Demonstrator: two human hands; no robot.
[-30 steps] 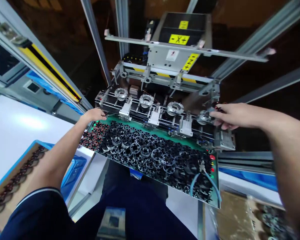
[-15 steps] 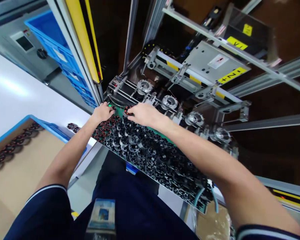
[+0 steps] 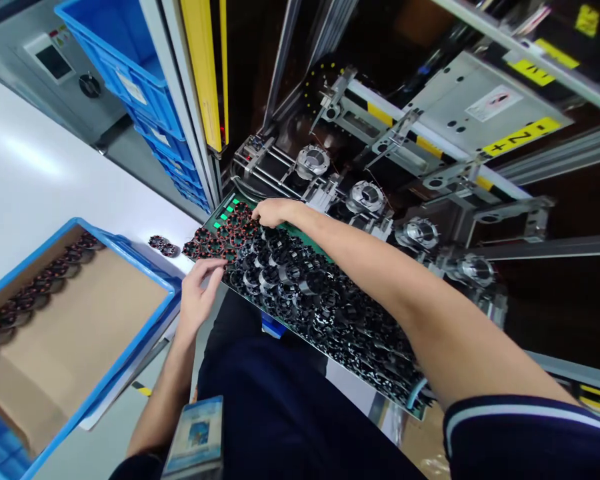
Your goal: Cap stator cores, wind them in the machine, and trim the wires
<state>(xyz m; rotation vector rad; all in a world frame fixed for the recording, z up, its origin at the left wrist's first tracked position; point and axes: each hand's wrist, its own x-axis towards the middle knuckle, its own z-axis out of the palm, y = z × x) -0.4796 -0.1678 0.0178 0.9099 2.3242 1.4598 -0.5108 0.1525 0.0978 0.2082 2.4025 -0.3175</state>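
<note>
Ring-shaped motor stators with copper-red windings (image 3: 215, 241) lie clustered at the left end of a green work surface (image 3: 215, 217). My right hand (image 3: 273, 212) reaches over to the back edge of this cluster, its fingers curled down and closed on a wound stator (image 3: 250, 225), partly hidden by the fingers. At the front edge, my left hand (image 3: 200, 293) has its thumb apart from its stretched fingers, the fingertips beside the nearest wound stators and nothing in its grasp. Black stator cores without red windings (image 3: 300, 273) are heaped to the right, under my right forearm.
Behind the surface is a machine with a row of metal round fixtures (image 3: 367, 197). A yellow-edged metal post (image 3: 200, 80) rises at left. A blue bin (image 3: 177, 290) with a row of wound stators and cardboard stands left, near two loose stators (image 3: 163, 246). Blue crates (image 3: 130, 80) are stacked behind.
My left hand has drawn back from the far left end to the front edge. My right hand has moved slightly left over the wound stators, bringing one to the cluster. The view has shifted.
</note>
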